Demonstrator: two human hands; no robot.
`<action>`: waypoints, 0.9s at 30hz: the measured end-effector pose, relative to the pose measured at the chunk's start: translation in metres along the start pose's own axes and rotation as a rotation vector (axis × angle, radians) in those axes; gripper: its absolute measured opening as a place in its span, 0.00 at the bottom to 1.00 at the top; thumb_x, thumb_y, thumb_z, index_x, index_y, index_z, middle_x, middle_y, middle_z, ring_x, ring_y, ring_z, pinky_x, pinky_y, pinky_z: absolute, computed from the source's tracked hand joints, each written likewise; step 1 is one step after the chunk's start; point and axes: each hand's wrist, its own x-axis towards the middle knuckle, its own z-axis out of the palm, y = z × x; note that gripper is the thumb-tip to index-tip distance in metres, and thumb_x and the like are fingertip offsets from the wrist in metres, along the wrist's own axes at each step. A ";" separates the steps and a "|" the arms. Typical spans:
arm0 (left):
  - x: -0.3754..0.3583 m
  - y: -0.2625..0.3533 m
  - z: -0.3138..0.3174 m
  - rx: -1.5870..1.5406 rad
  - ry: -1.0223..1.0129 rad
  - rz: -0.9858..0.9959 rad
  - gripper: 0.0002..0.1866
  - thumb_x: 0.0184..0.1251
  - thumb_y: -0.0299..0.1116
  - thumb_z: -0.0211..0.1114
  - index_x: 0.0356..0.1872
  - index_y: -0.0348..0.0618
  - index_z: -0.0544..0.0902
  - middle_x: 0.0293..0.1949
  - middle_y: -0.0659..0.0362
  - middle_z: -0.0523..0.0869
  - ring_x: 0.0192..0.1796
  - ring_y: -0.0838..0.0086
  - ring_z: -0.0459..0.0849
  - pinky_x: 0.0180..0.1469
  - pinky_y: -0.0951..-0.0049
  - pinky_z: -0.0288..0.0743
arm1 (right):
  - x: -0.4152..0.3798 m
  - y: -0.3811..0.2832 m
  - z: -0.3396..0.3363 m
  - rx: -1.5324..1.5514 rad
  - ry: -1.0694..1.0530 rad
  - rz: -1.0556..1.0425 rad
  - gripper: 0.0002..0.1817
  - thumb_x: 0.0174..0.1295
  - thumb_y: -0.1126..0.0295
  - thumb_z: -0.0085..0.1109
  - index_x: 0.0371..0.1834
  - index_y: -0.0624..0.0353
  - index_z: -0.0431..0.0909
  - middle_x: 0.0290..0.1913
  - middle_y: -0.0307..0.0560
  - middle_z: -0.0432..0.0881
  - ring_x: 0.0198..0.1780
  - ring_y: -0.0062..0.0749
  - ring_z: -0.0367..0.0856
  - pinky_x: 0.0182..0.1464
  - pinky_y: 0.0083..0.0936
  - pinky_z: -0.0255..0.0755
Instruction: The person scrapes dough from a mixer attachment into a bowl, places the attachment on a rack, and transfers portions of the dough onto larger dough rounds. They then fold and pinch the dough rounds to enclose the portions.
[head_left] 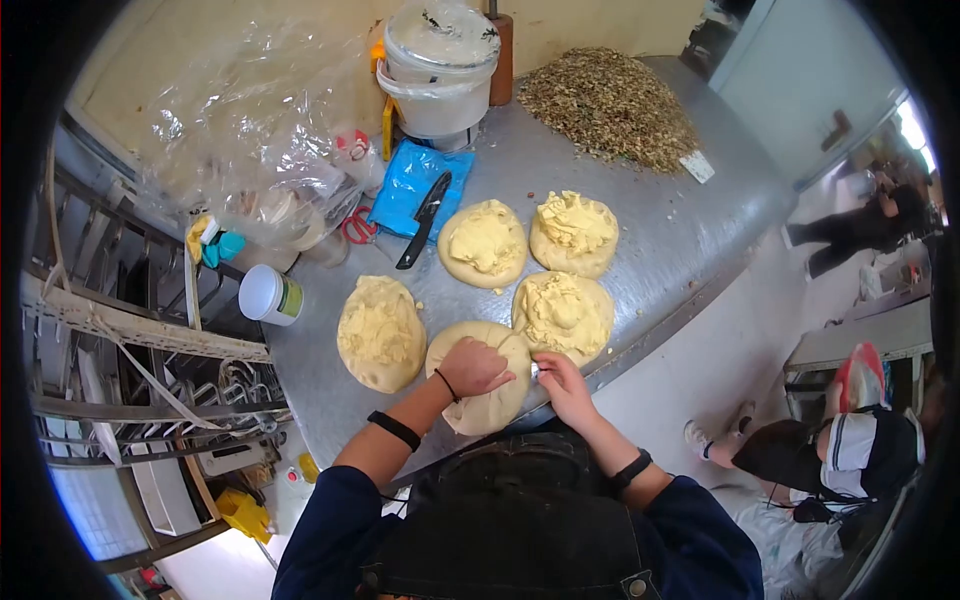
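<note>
A round of pale dough (490, 408) lies near the front edge of the metal table. My left hand (474, 368) presses on top of it, its fingers curled in; whether they hold anything is hidden. At the dough's right side, my right hand (564, 388) pinches a small whitish object (537, 370). Yellow, butter-like spread covers the dough rounds nearby: one to the left (381, 334), one touching at the upper right (564, 316), and two farther back (483, 243) (574, 234).
A black-handled tool (426, 220) lies on a blue packet (408, 170), beside red scissors (358, 226). Farther back stand white buckets (438, 90) and a brown seed heap (610, 105). A white tub (270, 295) is left. Two people (870, 222) (800, 455) are at the right.
</note>
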 end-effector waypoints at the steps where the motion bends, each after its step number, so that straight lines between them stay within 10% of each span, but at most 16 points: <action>1: 0.000 0.001 0.001 -0.040 -0.062 -0.073 0.17 0.56 0.48 0.62 0.17 0.49 0.73 0.23 0.58 0.76 0.30 0.64 0.76 0.33 0.63 0.65 | 0.003 -0.003 0.001 -0.049 -0.030 -0.019 0.21 0.60 0.72 0.52 0.57 0.62 0.67 0.54 0.52 0.72 0.57 0.38 0.70 0.59 0.29 0.63; 6: -0.018 0.007 0.006 -0.085 0.057 -0.159 0.14 0.56 0.45 0.62 0.23 0.47 0.75 0.29 0.56 0.78 0.35 0.62 0.77 0.36 0.61 0.67 | 0.029 -0.001 0.035 -0.348 0.039 -0.279 0.23 0.61 0.68 0.50 0.59 0.65 0.66 0.62 0.61 0.67 0.63 0.53 0.64 0.65 0.37 0.58; 10: -0.027 0.028 -0.008 -0.163 0.491 -0.226 0.20 0.51 0.46 0.66 0.43 0.48 0.77 0.47 0.53 0.78 0.50 0.61 0.76 0.47 0.60 0.68 | 0.040 -0.006 0.045 -0.349 -0.068 -0.149 0.26 0.66 0.64 0.45 0.64 0.65 0.60 0.60 0.62 0.69 0.63 0.50 0.65 0.65 0.33 0.57; 13: -0.032 0.037 -0.018 0.008 0.432 -0.246 0.30 0.47 0.47 0.68 0.52 0.48 0.74 0.53 0.54 0.75 0.58 0.60 0.72 0.57 0.55 0.63 | 0.032 -0.027 0.049 -0.116 -0.150 0.032 0.29 0.68 0.60 0.43 0.68 0.66 0.55 0.61 0.63 0.68 0.64 0.47 0.64 0.65 0.32 0.57; 19: -0.033 0.043 0.010 0.057 0.382 -0.231 0.32 0.46 0.47 0.69 0.52 0.43 0.72 0.53 0.55 0.74 0.59 0.63 0.71 0.62 0.47 0.54 | 0.028 -0.030 0.056 0.364 -0.175 0.255 0.33 0.71 0.55 0.35 0.72 0.63 0.42 0.73 0.53 0.46 0.74 0.33 0.43 0.72 0.25 0.38; 27: -0.025 0.030 0.013 0.050 0.331 -0.114 0.19 0.47 0.44 0.67 0.38 0.47 0.75 0.38 0.59 0.79 0.42 0.65 0.77 0.50 0.61 0.66 | 0.010 -0.051 0.025 0.837 -0.359 0.549 0.35 0.71 0.47 0.29 0.73 0.56 0.41 0.71 0.55 0.52 0.72 0.38 0.51 0.72 0.31 0.43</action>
